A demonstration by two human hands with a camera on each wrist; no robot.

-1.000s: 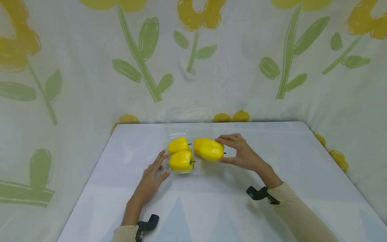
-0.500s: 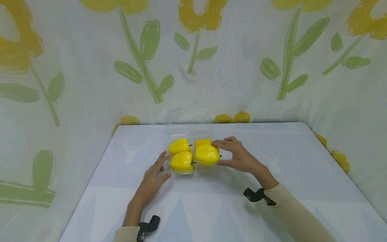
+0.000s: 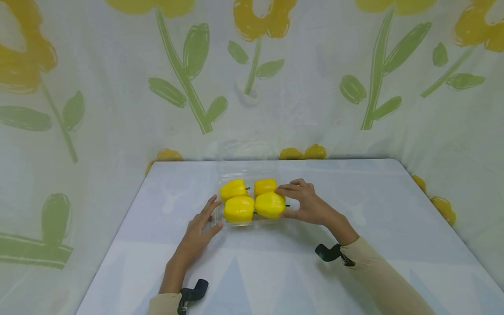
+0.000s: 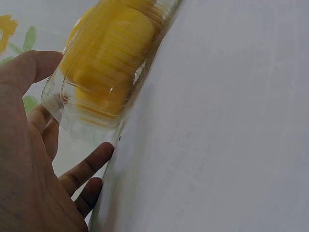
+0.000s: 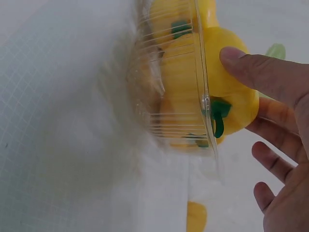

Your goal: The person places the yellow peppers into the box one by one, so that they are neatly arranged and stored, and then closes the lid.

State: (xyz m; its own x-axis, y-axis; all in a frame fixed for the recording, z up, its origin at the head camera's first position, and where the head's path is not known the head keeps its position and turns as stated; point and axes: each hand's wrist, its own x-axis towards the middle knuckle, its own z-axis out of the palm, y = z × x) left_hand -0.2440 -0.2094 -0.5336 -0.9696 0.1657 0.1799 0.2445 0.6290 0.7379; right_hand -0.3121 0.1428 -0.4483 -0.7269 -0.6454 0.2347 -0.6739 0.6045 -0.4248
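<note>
Pepper placement: I am, in my judgement, seating a yellow pepper (image 3: 270,205) in the clear container (image 4: 57,87), which is standing just below the frame's centre.
Next move: settling appears to be calling for a gentle press, then a clean release.
Right hand (image 3: 311,205): right of centre, I am pinching that pepper between thumb and fingers; it is bulging above the rim.
Left hand (image 3: 198,236): lower left of centre, I am resting spread fingers at the container's left end, clenching nothing.
Other peppers (image 3: 239,209): three are lying inside, two left, one behind.
</note>
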